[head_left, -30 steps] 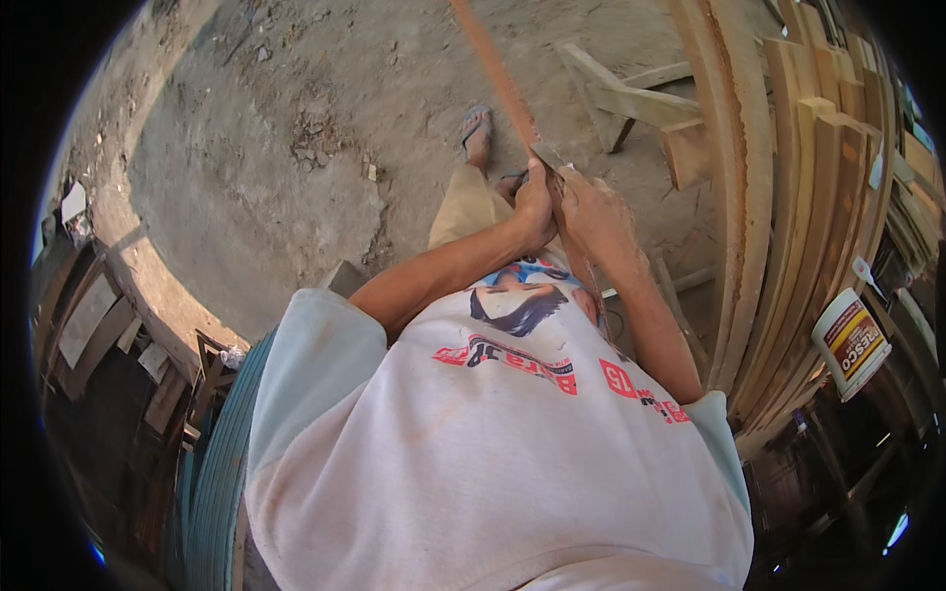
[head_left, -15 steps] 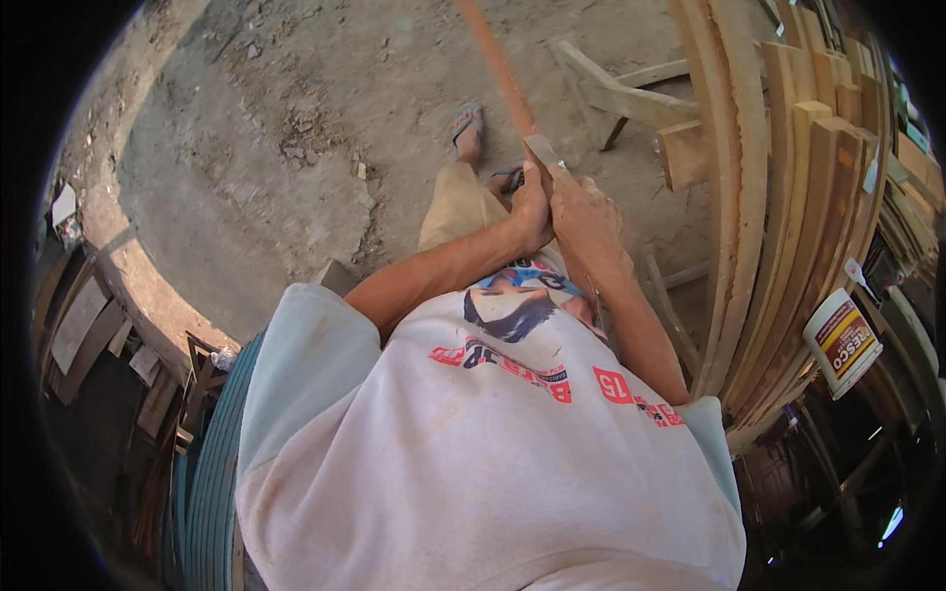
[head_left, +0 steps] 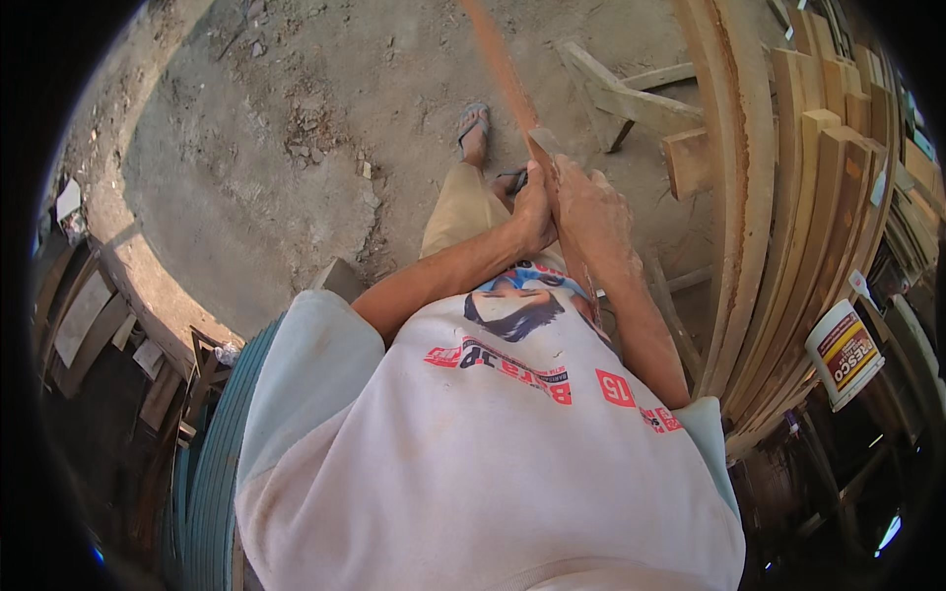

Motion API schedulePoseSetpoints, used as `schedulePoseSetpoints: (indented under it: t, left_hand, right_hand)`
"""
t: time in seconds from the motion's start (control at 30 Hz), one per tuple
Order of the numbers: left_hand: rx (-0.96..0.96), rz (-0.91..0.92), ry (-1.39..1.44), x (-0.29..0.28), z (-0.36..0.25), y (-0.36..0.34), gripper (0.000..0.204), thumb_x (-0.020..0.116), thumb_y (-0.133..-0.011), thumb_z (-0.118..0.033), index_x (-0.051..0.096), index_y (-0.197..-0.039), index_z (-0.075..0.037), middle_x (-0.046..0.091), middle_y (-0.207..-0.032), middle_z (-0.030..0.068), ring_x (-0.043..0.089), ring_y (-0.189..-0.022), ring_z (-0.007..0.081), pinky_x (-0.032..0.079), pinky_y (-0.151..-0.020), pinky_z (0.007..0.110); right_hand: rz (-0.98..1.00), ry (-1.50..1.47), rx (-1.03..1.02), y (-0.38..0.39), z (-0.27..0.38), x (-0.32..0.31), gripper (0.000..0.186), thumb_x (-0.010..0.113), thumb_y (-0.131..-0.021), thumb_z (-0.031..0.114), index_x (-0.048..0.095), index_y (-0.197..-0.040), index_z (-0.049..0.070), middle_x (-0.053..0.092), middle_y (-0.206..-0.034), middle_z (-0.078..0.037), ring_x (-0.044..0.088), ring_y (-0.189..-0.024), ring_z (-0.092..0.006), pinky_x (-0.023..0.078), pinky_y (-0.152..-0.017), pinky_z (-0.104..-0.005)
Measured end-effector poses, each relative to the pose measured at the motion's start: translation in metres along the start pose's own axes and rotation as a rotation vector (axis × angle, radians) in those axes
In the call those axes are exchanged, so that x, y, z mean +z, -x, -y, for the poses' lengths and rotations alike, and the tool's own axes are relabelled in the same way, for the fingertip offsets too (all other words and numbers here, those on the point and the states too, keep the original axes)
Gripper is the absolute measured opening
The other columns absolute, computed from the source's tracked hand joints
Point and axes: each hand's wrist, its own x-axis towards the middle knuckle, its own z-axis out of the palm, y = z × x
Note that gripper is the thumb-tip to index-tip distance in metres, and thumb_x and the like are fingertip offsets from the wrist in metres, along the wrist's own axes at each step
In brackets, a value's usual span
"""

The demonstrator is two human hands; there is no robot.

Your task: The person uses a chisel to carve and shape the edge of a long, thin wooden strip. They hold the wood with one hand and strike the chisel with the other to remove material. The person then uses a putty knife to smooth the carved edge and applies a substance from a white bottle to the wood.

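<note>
A long, narrow reddish-brown wooden strip [head_left: 501, 64] runs from the top of the view down between my hands toward my body. My left hand [head_left: 534, 207] is closed around the strip at waist height. On its right, my right hand [head_left: 591, 212] is closed on a small flat greyish piece [head_left: 543, 140] that lies against the strip; whether this is sandpaper or a scraper I cannot tell. The fingertips of both hands are partly hidden behind one another and the strip.
Tall planks [head_left: 729, 197] stand close on my right, beside a pale wooden trestle [head_left: 641, 106] and a white bucket [head_left: 844, 357]. Corrugated teal sheets [head_left: 236, 414] and scrap boards [head_left: 84, 325] are at the left. My sandalled feet [head_left: 474, 123] rest on the dusty floor [head_left: 236, 148].
My hands make a small shift along the strip with the flat piece, slightly up and right since half a second ago. The strip's far part now looks blurred.
</note>
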Motion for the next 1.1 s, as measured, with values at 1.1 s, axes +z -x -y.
schedulePoseSetpoints:
  t: [1.1]
  left_hand:
    - [-0.029, 0.029, -0.071, -0.016, 0.004, 0.008, 0.081, 0.017, -0.113, -0.067, 0.054, -0.136, 0.001, 0.064, -0.116, 0.0138, 0.064, -0.104, 0.0270, 0.057, -0.100, 0.044]
  right_hand:
    - [-0.119, -0.354, -0.064, -0.089, -0.059, 0.027, 0.041, 0.054, -0.106, 0.029, 0.072, -0.134, 0.005, 0.075, -0.111, -0.027, 0.074, -0.106, -0.0457, 0.057, -0.091, -0.0533]
